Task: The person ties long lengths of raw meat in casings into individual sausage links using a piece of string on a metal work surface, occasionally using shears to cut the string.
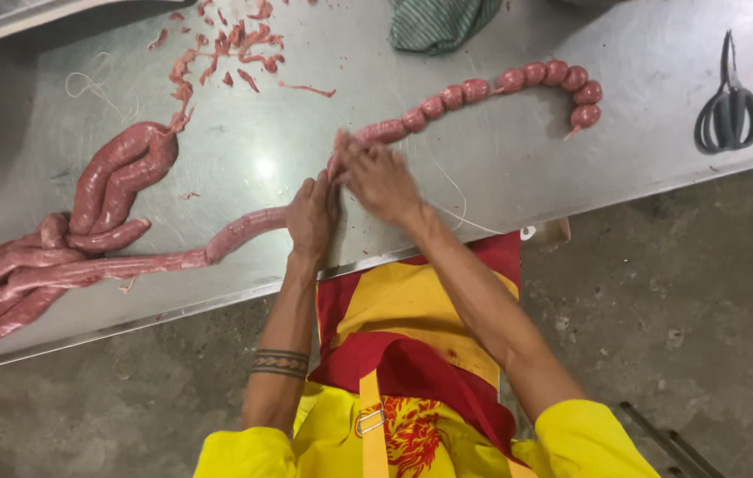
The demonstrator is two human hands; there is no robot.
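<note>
Steel worktop (500, 168) carries a long sausage rope (243, 228); left hand (312, 217) and right hand (379, 177) each keep a pinching grip on it mid-length

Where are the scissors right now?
In the head view, the scissors lie on the steel table at the far right, beyond the tied end of the sausage links and apart from both hands.
</note>
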